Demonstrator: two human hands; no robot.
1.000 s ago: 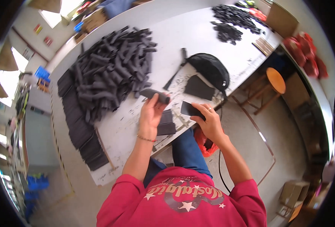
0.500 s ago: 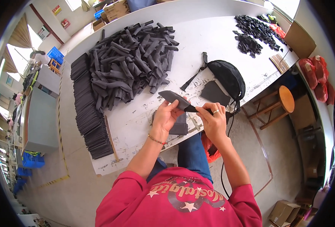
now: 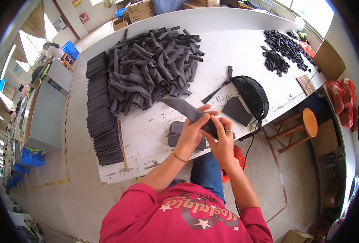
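Both hands are up over the near edge of the white desk [image 3: 244, 52], working one long dark grey strip [image 3: 187, 111]. The left hand [image 3: 192, 135] has its fingers pinched shut on the strip's near end, and the right hand [image 3: 222, 139] grips it too, ring on one finger. The strip's far end sticks out up and left. Just below sits a small stack of flat grey pieces [image 3: 177, 133]; a big heap of rolled strips [image 3: 153, 67] is further back, and a black pouch [image 3: 250, 95] lies to the right.
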